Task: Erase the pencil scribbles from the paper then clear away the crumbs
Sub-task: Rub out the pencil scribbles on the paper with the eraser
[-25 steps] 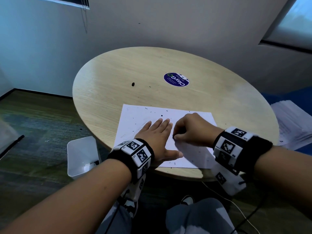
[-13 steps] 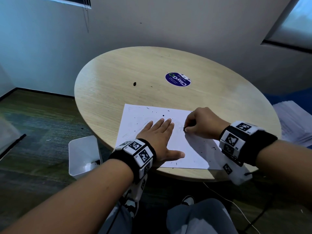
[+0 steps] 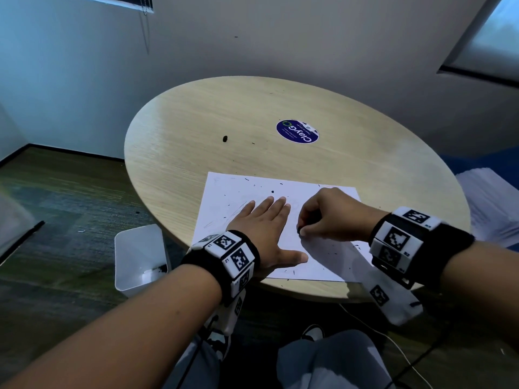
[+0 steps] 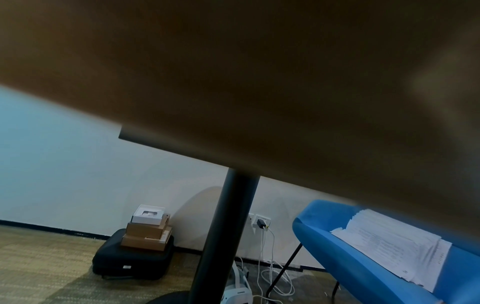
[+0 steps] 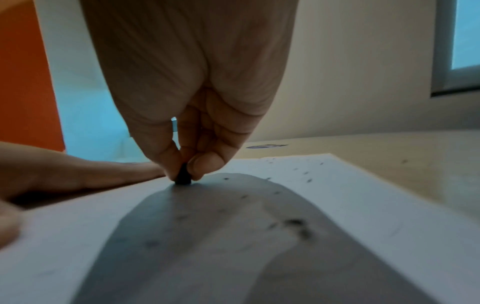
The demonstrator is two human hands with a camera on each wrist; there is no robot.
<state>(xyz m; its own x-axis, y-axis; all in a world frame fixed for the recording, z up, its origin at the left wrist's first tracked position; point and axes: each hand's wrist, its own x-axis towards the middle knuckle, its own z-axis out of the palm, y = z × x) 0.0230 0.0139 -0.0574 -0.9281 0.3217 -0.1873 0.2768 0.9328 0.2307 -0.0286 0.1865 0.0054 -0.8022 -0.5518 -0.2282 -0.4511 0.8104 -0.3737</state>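
A white sheet of paper (image 3: pixel 224 197) lies at the near edge of the round wooden table (image 3: pixel 196 130), with faint pencil marks and dark eraser crumbs (image 3: pixel 332 247) scattered over it. My left hand (image 3: pixel 266 220) lies flat on the sheet, fingers straight, pressing it down. My right hand (image 3: pixel 306 226) pinches a small black eraser (image 5: pixel 183 178) between thumb and fingers, its tip touching the paper (image 5: pixel 337 205) just right of my left hand. In the right wrist view more crumbs (image 5: pixel 296 224) lie near the camera. The left wrist view shows only the table's underside.
A white bin (image 3: pixel 137 256) stands on the floor left of the table, below its edge. A blue round sticker (image 3: pixel 297 131) and a dark speck (image 3: pixel 225 138) are on the far tabletop. A blue chair (image 4: pixel 363 257) with stacked papers (image 3: pixel 488 203) stands at the right.
My right hand with the eraser went right and away from me, then came back toward me and my left hand. The left hand has stayed flat on the paper.
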